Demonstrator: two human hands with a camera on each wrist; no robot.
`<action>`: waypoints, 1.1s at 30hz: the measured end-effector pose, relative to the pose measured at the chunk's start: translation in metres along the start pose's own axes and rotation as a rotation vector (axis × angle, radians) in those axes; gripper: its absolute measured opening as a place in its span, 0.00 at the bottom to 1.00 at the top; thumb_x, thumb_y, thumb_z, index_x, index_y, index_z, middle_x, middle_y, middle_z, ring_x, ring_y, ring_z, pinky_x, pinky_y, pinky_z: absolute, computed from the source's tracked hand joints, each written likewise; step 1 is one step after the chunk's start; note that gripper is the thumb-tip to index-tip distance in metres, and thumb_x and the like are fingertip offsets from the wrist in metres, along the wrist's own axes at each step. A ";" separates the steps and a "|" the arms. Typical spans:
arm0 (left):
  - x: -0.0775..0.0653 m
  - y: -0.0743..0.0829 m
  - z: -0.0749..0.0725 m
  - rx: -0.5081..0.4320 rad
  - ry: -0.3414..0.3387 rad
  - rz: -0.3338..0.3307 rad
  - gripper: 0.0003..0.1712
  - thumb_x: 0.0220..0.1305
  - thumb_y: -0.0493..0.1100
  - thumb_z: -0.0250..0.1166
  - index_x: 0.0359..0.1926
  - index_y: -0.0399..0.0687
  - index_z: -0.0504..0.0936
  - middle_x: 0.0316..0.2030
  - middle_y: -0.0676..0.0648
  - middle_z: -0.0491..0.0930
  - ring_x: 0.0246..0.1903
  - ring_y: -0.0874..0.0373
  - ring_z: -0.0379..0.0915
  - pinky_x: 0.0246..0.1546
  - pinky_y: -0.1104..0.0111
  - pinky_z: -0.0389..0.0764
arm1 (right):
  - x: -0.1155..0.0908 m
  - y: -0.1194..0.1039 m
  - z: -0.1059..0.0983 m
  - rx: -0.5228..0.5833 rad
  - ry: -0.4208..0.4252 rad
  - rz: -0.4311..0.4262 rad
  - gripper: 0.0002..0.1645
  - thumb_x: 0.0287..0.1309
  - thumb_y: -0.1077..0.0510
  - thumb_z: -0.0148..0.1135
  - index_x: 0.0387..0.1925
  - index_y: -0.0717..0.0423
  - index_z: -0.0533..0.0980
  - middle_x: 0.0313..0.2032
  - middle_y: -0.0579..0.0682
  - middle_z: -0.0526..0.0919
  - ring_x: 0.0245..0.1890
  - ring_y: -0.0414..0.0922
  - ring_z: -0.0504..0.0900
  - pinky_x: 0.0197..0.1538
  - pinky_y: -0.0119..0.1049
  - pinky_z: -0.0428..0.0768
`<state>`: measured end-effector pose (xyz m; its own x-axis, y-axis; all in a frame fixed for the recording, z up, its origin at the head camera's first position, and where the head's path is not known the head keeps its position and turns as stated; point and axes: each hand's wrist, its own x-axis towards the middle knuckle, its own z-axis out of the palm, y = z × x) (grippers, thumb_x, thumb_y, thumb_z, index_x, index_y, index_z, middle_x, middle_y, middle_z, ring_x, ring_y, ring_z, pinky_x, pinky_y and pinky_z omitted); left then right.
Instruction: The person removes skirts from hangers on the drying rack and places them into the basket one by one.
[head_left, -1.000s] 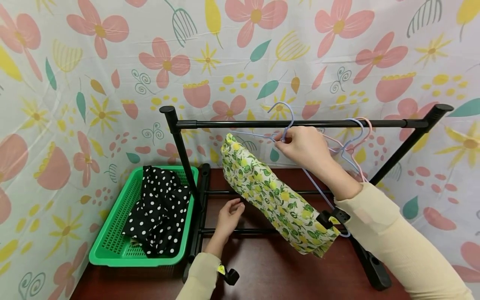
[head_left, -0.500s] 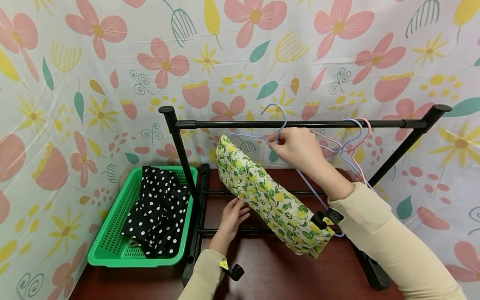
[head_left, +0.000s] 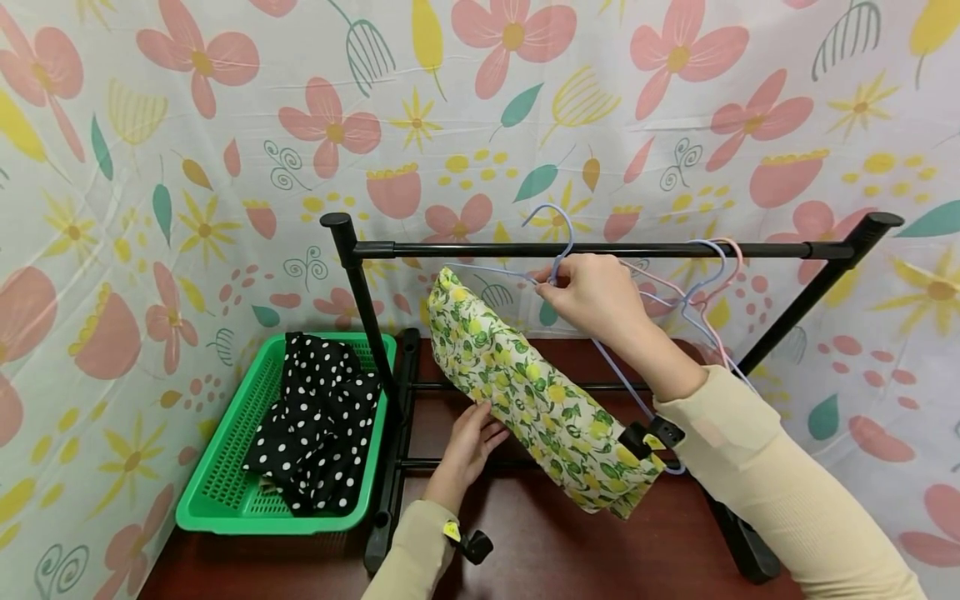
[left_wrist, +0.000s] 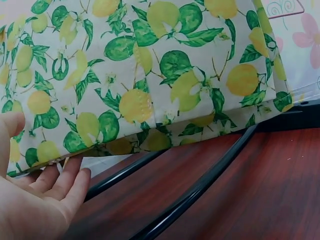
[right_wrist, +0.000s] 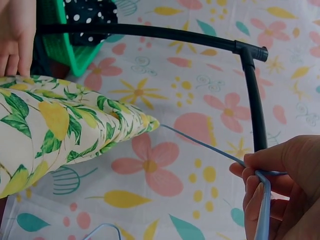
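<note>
A lemon-print cloth hangs folded over a light-blue hanger, slanting down to the right in the head view. My right hand pinches this hanger at the neck, just under its hook. The hook rises above the black rail and overlaps it in the head view. Below the cloth, my left hand touches the lower edge with loosely spread fingers. In the left wrist view the thumb lies before the print, and the other fingers reach under the hem.
Another blue hanger and a pink hanger hang on the rail at the right. A green basket with a black polka-dot cloth stands left of the rack. A floral backdrop rises behind the dark red table.
The right hand has shifted slightly left with the hanger and cloth. My left hand has moved up and right, from beside the cloth to its lower edge.
</note>
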<state>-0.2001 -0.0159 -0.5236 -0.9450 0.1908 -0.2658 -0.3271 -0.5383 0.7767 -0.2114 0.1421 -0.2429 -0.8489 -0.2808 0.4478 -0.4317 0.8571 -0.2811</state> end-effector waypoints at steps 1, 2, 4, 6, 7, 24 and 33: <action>0.000 0.000 -0.001 -0.002 0.001 -0.001 0.44 0.65 0.51 0.56 0.70 0.36 0.42 0.64 0.32 0.51 0.59 0.43 0.61 0.60 0.54 0.66 | 0.000 0.000 0.000 -0.002 0.000 0.001 0.26 0.56 0.54 0.62 0.07 0.51 0.63 0.06 0.42 0.57 0.08 0.40 0.56 0.16 0.32 0.54; -0.001 0.000 -0.001 0.002 0.004 0.001 0.43 0.65 0.51 0.56 0.69 0.36 0.44 0.63 0.33 0.54 0.57 0.45 0.64 0.59 0.54 0.66 | 0.000 0.000 0.000 -0.003 0.000 0.001 0.26 0.56 0.54 0.62 0.07 0.51 0.63 0.06 0.42 0.57 0.08 0.40 0.56 0.16 0.32 0.54; -0.002 0.000 -0.002 0.010 0.013 0.004 0.38 0.65 0.50 0.57 0.67 0.37 0.52 0.58 0.38 0.62 0.52 0.50 0.69 0.58 0.56 0.68 | 0.000 0.001 0.000 -0.006 0.004 -0.002 0.24 0.55 0.55 0.62 0.08 0.51 0.65 0.06 0.43 0.59 0.08 0.40 0.56 0.16 0.32 0.54; -0.002 0.001 -0.003 0.025 0.025 0.009 0.29 0.65 0.48 0.58 0.60 0.40 0.61 0.50 0.43 0.68 0.45 0.55 0.72 0.56 0.57 0.70 | 0.000 0.002 0.000 -0.004 0.010 -0.006 0.22 0.55 0.54 0.62 0.09 0.53 0.68 0.06 0.43 0.61 0.09 0.40 0.58 0.16 0.32 0.55; -0.002 0.001 -0.003 0.036 0.033 0.016 0.25 0.64 0.48 0.58 0.56 0.40 0.64 0.46 0.45 0.71 0.42 0.57 0.73 0.55 0.57 0.72 | 0.000 0.002 0.000 -0.001 0.013 -0.006 0.21 0.55 0.54 0.62 0.10 0.53 0.71 0.06 0.44 0.63 0.09 0.40 0.59 0.17 0.32 0.56; -0.017 0.020 -0.016 0.192 0.160 0.076 0.18 0.61 0.44 0.62 0.48 0.40 0.72 0.35 0.51 0.75 0.33 0.61 0.74 0.45 0.62 0.76 | -0.003 0.015 0.009 -0.058 0.049 0.028 0.25 0.54 0.54 0.62 0.07 0.52 0.64 0.07 0.44 0.59 0.09 0.41 0.57 0.16 0.32 0.54; -0.030 0.048 -0.018 0.243 0.163 0.158 0.19 0.61 0.44 0.62 0.50 0.39 0.73 0.31 0.52 0.78 0.33 0.61 0.76 0.40 0.66 0.77 | -0.003 0.022 0.012 0.007 0.081 0.040 0.19 0.55 0.57 0.60 0.10 0.52 0.78 0.11 0.48 0.76 0.08 0.41 0.59 0.14 0.31 0.53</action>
<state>-0.1877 -0.0624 -0.4884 -0.9786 -0.0240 -0.2043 -0.1846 -0.3354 0.9238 -0.2221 0.1568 -0.2603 -0.8381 -0.2104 0.5032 -0.4004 0.8639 -0.3056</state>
